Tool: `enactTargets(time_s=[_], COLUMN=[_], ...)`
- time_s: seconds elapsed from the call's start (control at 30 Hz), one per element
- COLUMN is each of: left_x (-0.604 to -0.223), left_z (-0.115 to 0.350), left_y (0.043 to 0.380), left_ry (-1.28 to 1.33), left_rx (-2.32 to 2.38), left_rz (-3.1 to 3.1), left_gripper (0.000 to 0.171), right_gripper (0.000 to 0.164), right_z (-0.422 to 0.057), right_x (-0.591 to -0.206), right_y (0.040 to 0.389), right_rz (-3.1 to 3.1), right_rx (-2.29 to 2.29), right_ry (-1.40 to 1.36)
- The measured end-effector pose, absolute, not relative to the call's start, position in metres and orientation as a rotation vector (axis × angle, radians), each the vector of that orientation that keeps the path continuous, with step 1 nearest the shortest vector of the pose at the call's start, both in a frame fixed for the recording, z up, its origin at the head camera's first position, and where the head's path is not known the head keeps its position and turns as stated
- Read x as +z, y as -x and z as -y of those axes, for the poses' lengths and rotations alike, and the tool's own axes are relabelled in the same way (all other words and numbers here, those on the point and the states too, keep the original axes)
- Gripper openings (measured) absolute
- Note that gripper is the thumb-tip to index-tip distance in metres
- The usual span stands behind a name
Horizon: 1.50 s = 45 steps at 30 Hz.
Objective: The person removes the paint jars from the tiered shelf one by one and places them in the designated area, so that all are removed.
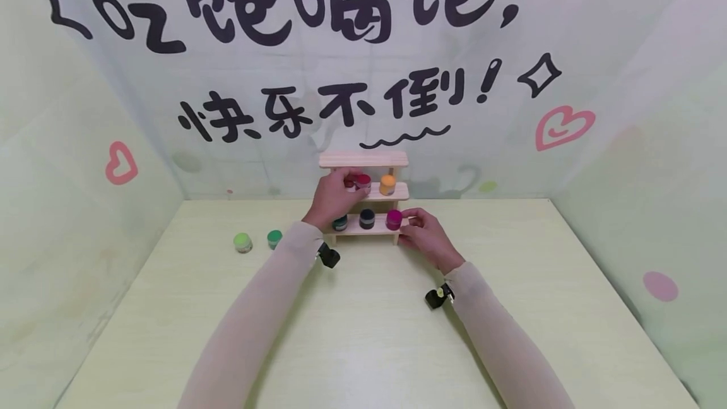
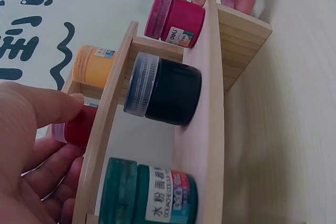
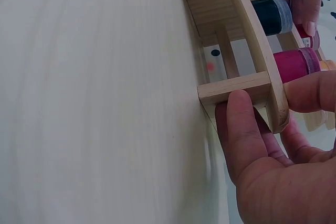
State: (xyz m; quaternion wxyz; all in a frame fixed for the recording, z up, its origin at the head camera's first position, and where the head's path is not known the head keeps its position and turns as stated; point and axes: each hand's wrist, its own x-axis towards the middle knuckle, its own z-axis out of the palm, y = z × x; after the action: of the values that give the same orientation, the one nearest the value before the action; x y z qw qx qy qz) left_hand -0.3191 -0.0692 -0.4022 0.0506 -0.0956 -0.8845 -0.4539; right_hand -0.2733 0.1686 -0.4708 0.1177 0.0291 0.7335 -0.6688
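A small three-tier wooden shelf stands at the back of the table. On its middle tier, my left hand pinches a red paint jar between thumb and fingers, beside an orange-yellow paint jar. Three more jars line the bottom tier: a teal one labelled as gouache, a very dark one in the middle and a magenta one. My right hand grips the right end of the bottom tier, its thumb near the magenta jar and its fingers against the wooden leg.
To the left of the shelf, a light green jar and a green jar sit on the pale table. Close behind the shelf hangs a printed backdrop, with side panels at left and right.
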Motion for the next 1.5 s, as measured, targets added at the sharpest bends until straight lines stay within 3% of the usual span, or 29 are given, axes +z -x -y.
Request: enactTargets(time_s=[1.17,1.5], left_x=[-0.402,-0.403], left_z=[0.105,0.115], left_y=[0.314,0.299], left_ry=[0.339,0.372], left_rx=[-1.629,-1.647], left_rz=[2.614,2.578], left_gripper=[0.046,0.042], right_gripper=[0.037,0.036], right_z=[-0.166,-0.163], right_x=[-0.467,-0.471], right_y=[0.273,0.272], right_rz=[-2.173,-2.189], right_rx=[-1.963,-1.988], right_ry=[-0.126,-0.148])
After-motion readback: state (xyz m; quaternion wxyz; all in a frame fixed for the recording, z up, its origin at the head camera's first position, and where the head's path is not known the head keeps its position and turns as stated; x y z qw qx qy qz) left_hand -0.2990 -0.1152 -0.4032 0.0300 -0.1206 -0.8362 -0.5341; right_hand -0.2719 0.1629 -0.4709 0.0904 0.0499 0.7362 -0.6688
